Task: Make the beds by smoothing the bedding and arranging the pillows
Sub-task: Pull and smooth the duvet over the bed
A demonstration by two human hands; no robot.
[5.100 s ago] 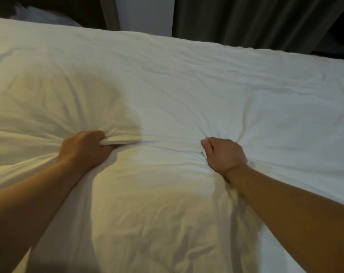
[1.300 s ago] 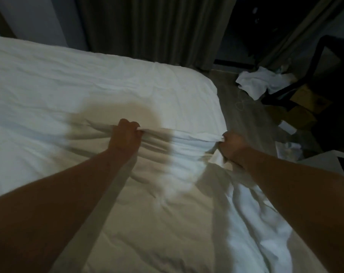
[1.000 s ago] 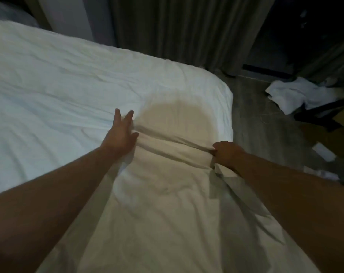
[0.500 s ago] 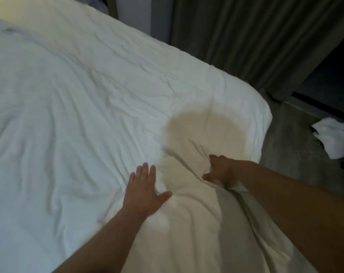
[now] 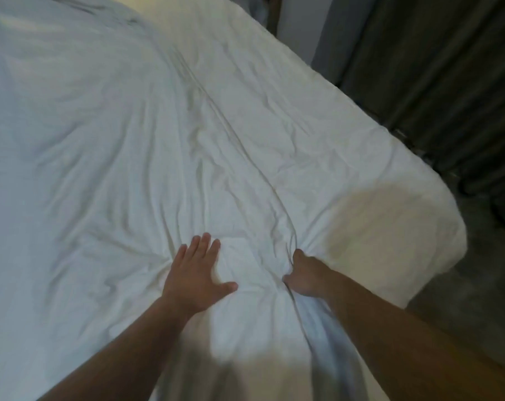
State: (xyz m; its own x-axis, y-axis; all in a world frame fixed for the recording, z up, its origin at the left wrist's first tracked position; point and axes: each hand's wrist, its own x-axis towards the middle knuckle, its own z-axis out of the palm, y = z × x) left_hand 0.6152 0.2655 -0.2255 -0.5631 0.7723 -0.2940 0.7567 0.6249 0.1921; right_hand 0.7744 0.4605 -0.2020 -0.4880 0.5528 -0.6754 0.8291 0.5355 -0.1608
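- A white duvet [image 5: 124, 146] covers the bed [image 5: 419, 264] from its far edge to its near edge. It is wrinkled all over and hangs over the right edge and the rounded right corner.
- A long crease [image 5: 234, 134] runs across the duvet from the far edge down toward the right hand [image 5: 305, 273].
- The left hand [image 5: 195, 274] lies palm down on the duvet, close to the near edge. Its four fingers are straight and close together, and the thumb is spread out toward the right hand.
- The right hand is near it, on the side of the right corner. Its fingers are curled round a bunch of duvet cloth, and folds fan out from the grip.
- Between the two hands the cloth is crumpled into small wrinkles.
- A round shadow [image 5: 390, 227] lies on the duvet at the right corner.
- A dark curtain [image 5: 448, 68] hangs beyond the right edge.
- Dark floor [image 5: 483, 299] shows beside the right corner.
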